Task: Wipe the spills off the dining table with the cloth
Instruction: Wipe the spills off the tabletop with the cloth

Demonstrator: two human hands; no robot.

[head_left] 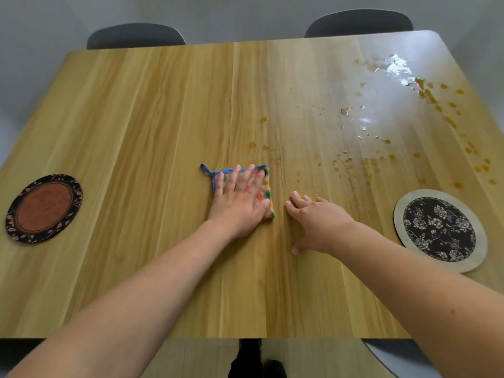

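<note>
A small square cloth (pixel 268 186) with coloured dots and a blue border and loop lies flat near the middle of the wooden dining table (pixel 136 126). My left hand (pixel 240 200) presses on it, palm down with fingers spread and straight, covering most of it. Just to its right, my right hand (pixel 316 222) rests on the bare wood with fingertips touching and holds nothing. Brownish drops and wet puddles of spill (pixel 392 105) spread across the table's right half, up to the far right corner. A few drops (pixel 257 144) lie just beyond the cloth.
A round dark coaster with a brown centre (pixel 43 208) sits at the left edge. A round floral mat with a pale rim (pixel 440 229) sits at the right. Two dark chair backs (pixel 136 36) (pixel 358 23) stand behind the far edge. Another chair (pixel 392 356) shows at bottom right.
</note>
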